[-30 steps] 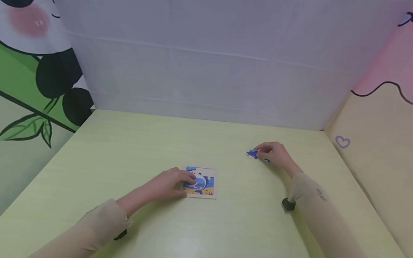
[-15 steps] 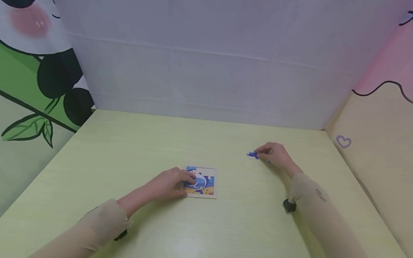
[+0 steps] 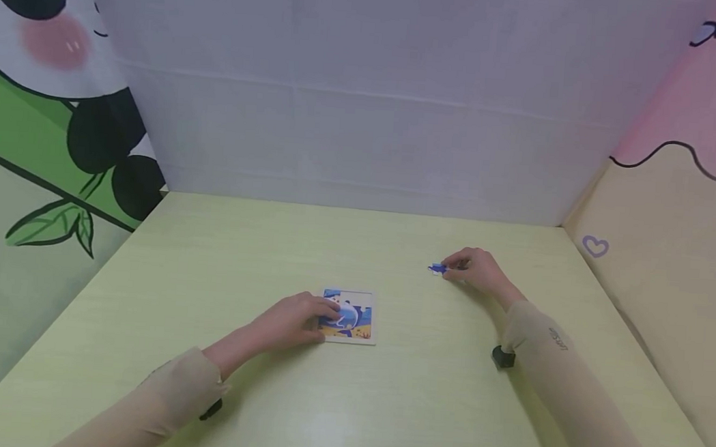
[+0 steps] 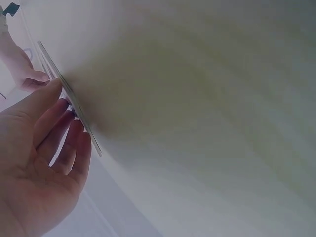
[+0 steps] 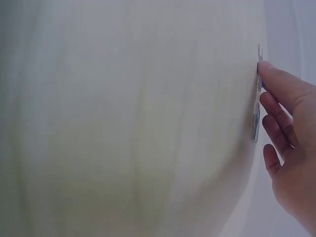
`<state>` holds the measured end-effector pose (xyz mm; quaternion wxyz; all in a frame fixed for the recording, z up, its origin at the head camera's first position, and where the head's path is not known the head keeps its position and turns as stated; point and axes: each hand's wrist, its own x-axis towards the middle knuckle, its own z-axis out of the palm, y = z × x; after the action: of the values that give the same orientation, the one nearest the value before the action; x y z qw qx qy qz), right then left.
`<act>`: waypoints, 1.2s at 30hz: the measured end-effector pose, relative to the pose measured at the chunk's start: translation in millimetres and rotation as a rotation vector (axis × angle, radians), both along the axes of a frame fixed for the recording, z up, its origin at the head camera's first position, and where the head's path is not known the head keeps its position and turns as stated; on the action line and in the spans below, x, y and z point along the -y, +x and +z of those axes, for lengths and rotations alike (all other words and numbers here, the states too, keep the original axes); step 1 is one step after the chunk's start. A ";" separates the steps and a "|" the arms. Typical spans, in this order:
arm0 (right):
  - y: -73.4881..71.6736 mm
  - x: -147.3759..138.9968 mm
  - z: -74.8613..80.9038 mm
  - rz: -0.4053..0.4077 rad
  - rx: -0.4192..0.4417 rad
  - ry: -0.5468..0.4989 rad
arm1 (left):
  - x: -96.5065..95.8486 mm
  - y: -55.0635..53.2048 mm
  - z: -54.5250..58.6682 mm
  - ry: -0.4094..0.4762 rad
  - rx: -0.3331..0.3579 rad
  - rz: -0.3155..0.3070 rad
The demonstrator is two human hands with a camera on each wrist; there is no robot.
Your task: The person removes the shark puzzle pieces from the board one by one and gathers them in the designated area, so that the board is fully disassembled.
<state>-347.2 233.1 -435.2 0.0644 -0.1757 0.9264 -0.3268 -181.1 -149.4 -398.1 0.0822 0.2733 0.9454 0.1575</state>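
A square jigsaw puzzle board [image 3: 364,318] lies flat on the table, with a blue sea-animal picture and a pale unfilled strip along its top. My left hand [image 3: 287,320] rests on its left side, fingers over the picture and thumb at the near corner. The left wrist view shows the board edge-on [image 4: 79,106] beside those fingertips. Farther back on the right, my right hand [image 3: 477,268] pinches a small blue-and-white puzzle piece [image 3: 436,269] between thumb and forefinger. From the right wrist, the flat pieces [image 5: 256,118] appear edge-on, low against the tabletop; how many is unclear.
The pale wooden table [image 3: 347,400] reaches back to a plain whitish cloth wall [image 3: 363,142]. Painted panels stand along both sides, the left one [image 3: 48,163] green and black, the right one [image 3: 660,221] beige and pink. Dark wrist cameras sit under both sleeves.
The puzzle piece at my right fingertips has tipped flatter and sunk slightly toward the table. A second blue bit under that hand is now hidden. The left hand and board have stayed put.
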 end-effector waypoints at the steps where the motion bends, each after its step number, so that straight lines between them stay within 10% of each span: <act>1: 0.2 0.0 -0.4 0.000 -0.002 0.004 | 0.0 0.2 -0.1 0.004 -0.002 0.000; 10: 1.6 3.7 -1.4 0.017 -0.041 -0.016 | 6.4 6.3 -6.7 0.035 -0.049 0.118; 20: 3.8 26.4 7.8 0.051 -0.070 -0.063 | 8.8 8.4 -8.0 0.246 0.070 0.347; 36: 39.6 111.9 21.3 0.142 -0.040 -0.150 | 16.5 0.6 -21.7 0.264 0.091 0.360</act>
<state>-307.6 121.2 -413.9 0.0556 -0.2517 0.8856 -0.3864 -180.6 -165.9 -419.8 0.0591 0.1013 0.9454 0.3040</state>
